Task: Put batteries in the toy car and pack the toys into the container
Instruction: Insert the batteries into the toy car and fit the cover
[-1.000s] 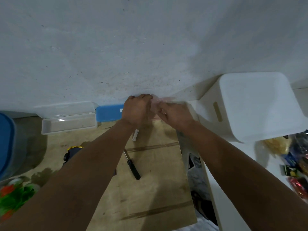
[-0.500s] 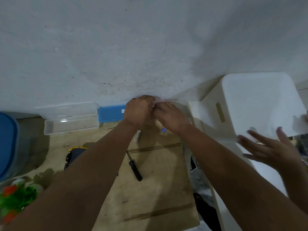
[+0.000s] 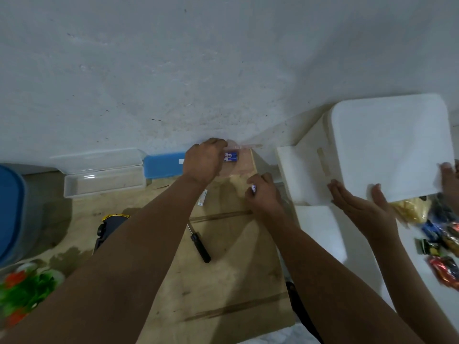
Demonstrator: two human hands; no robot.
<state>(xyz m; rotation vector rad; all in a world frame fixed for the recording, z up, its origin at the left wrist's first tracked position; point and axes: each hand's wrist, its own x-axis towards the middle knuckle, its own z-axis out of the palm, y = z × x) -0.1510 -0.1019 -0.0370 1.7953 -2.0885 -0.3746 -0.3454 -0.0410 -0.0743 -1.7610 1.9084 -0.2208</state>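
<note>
The left hand (image 3: 203,161) is at the far edge of the wooden board (image 3: 223,264), close to the wall (image 3: 223,58). Its fingers are curled and pressed down on a clear plastic pack (image 3: 237,155), and blue batteries (image 3: 230,157) show just right of the knuckles. The right hand (image 3: 263,194) is a little nearer and to the right, near the board's right edge; it pinches one battery (image 3: 253,188) between thumb and fingers, only the tip visible.

The toy car (image 3: 110,228), yellow and black, lies near the left forearm and is half hidden by it. A screwdriver (image 3: 200,244) with black handle lies free on the board between the two forearms. A clear container (image 3: 104,181) stands open on the far left by the wall, with a blue box (image 3: 164,166) just beside it.

On the right, another person's hand (image 3: 365,207), fingers spread flat, touches a white bin (image 3: 387,147). The middle and near part of the board are free for moving.
</note>
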